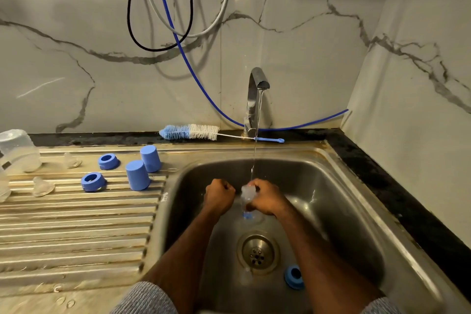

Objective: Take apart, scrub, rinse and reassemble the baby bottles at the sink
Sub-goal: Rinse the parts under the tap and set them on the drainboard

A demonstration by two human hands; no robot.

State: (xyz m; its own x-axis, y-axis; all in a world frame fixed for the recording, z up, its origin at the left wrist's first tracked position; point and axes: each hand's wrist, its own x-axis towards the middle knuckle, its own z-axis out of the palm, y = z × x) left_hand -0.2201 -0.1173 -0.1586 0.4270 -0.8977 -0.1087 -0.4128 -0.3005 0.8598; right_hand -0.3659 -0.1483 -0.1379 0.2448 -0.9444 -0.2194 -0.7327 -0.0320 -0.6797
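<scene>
Right hand [266, 199]: fingers [254, 184] curled round a clear bottle [247, 195], held tilted over the sink [344, 201] basin. Bottle's upper end shows at the fingertips, lower end pokes out below the palm; a blue part shows there, blurred, cannot tell what. Water stream [256, 145] from the tap [254, 99] lands on the bottle's top end.

Left hand [219, 195]: fingers curled into a fist, nothing seen in it. Just beside the bottle, small gap between them.

Below the hands, on the basin floor: drain [258, 252]; a clear teat [246, 275] at its near edge, blurred; a blue ring [294, 277] right of it, tipped on its side.

Draining board [76, 224], left of the basin: two blue caps [137, 176] standing mouth down, near each other; two more blue rings [93, 181], well apart; two clear teats [42, 186]. At the far left edge, a clear bottle body [19, 149], upside down, partly cut off by the frame.

Table [382, 168] edge behind the sink: bottle brush [190, 132] lying flat, bristles left, blue handle end passing behind the stream near the tap base. A blue hose [193, 71] hangs down the wall and runs behind the tap.
</scene>
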